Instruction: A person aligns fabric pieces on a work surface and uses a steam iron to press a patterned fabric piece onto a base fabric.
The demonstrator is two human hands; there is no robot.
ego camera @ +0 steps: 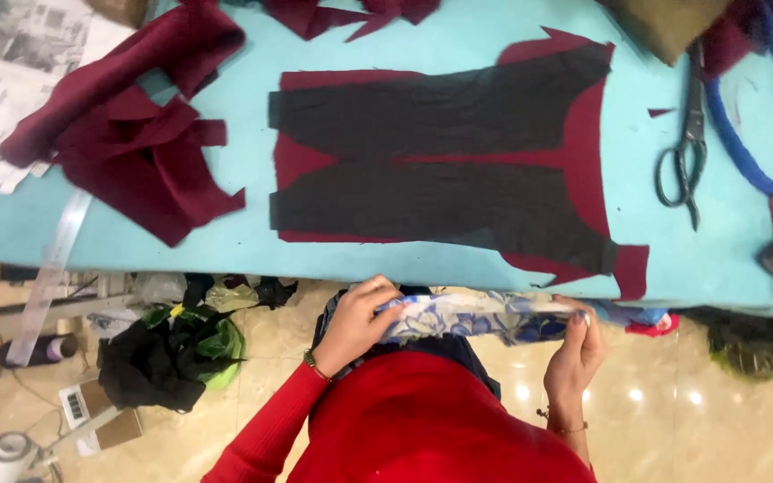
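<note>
The left hand [360,320] and the right hand [573,351] both grip a folded floral cloth [476,317], blue and white, which is stretched between them just below the table edge, over the person's lap. The left fingers curl around one end, and the right fingers pinch the other end from below. The cloth looks thin and soft, with a printed pattern of flowers.

On the turquoise table [458,54] lies a flat maroon piece [583,134] cut in a garment shape. Two dark grey pieces [440,116] with a rough woven look lie on top of it, one above the other. To the left is a pile of maroon scraps [127,134], thick and felt-like, with uneven cut edges. Beside it are paper sheets [11,80] and a clear ruler [51,264] that hangs over the table edge. On the right, metal scissors [686,148] lie near a thick blue cord [762,116].

Under the table, on the glossy floor [673,394], there is a heap of black and green fabric [176,349]. Nothing stands between the hands and the floral cloth.
</note>
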